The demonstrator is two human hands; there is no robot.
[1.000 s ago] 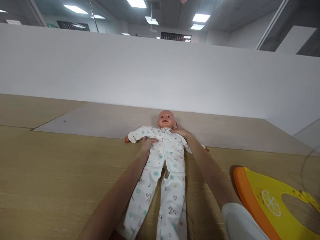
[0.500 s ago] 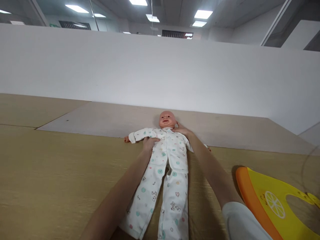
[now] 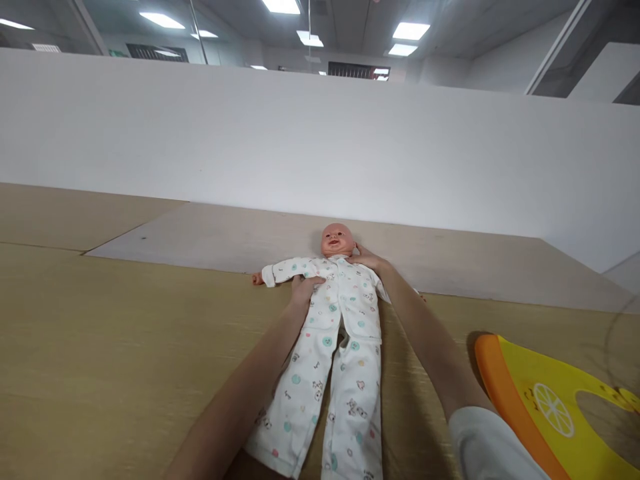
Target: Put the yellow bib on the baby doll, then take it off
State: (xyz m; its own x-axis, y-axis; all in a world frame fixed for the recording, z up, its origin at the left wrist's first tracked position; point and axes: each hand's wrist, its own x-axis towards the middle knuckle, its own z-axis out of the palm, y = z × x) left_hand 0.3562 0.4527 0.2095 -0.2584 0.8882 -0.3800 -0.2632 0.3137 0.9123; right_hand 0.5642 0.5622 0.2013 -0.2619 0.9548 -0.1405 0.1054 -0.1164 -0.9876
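A baby doll (image 3: pixel 345 303) in white patterned pajamas lies on its back on the wooden surface, head toward the wall and legs toward me. My left hand (image 3: pixel 306 288) grips the doll's side under its arm, thumb on the chest and the other fingers hidden beneath. At the doll's neck and shoulder is my right hand (image 3: pixel 369 259), its fingers curled around behind the head and partly out of sight. One doll arm stretches out to the left; the other is mostly covered by my right forearm.
A yellow silicone bib (image 3: pixel 540 380) with an orange pocket and a citrus print lies at the lower right. Behind the doll, a pale board (image 3: pixel 240 233) meets a low white wall (image 3: pixel 300 147). Glass panels rise above the wall.
The whole view has shifted slightly, so the doll and both hands appear a little farther right. Both hands keep the same hold on the doll.
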